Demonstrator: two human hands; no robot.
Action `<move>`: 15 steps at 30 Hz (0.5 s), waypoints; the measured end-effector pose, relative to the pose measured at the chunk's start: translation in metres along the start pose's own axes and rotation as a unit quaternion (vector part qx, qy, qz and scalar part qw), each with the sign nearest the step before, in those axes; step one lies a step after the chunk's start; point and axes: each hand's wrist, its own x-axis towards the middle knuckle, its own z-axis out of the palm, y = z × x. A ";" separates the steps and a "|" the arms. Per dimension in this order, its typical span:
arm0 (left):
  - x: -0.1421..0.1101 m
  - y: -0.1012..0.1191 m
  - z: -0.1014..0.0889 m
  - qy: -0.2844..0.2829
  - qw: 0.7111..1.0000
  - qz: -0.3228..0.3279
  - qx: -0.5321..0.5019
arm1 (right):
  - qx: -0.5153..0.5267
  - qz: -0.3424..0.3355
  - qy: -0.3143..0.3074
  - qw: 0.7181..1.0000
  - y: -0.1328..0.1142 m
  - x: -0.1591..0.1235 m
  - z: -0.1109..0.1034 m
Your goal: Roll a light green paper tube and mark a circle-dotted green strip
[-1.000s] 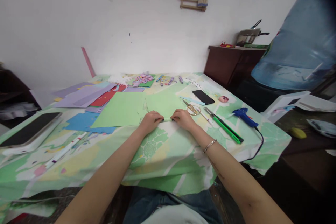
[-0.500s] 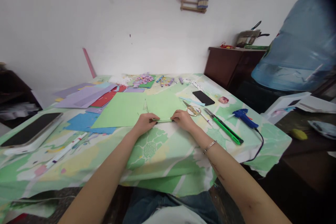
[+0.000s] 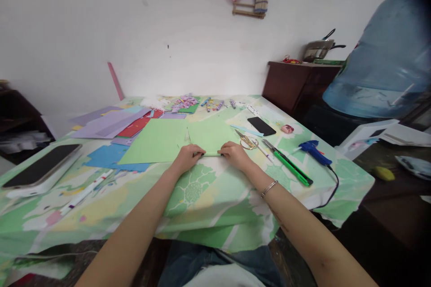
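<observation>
My left hand (image 3: 187, 158) and my right hand (image 3: 235, 154) pinch the near edge of a light green sheet of paper (image 3: 215, 132), one at each end. Between my fingers that edge looks like a narrow fold or roll; which of the two I cannot tell. Another light green sheet (image 3: 151, 141) lies flat to the left, beside my left hand. Just past my right hand are gold-handled scissors (image 3: 248, 142) and a white marker (image 3: 264, 150). A small clear triangle ruler (image 3: 187, 136) seems to rest on the green paper.
To the right lie a green utility knife (image 3: 291, 166), a blue glue gun (image 3: 315, 151) with its cord, and a black phone (image 3: 261, 126). Purple paper (image 3: 109, 126), blue paper (image 3: 107, 157) and a larger phone (image 3: 42, 166) are on the left. Paper scraps (image 3: 185, 103) sit at the back.
Both hands stay on the edge of the green sheet, with only a slight shift of the fingers. Nothing else on the table has visibly moved.
</observation>
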 end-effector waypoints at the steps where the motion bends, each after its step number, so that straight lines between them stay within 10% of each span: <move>1: 0.000 0.000 0.000 0.000 1.000 0.000 -0.001 | -0.001 -0.003 -0.002 1.000 -0.001 0.000 0.000; 15: 0.000 0.003 -0.001 0.002 0.998 -0.036 -0.060 | 0.038 -0.022 -0.029 0.999 -0.011 0.002 -0.006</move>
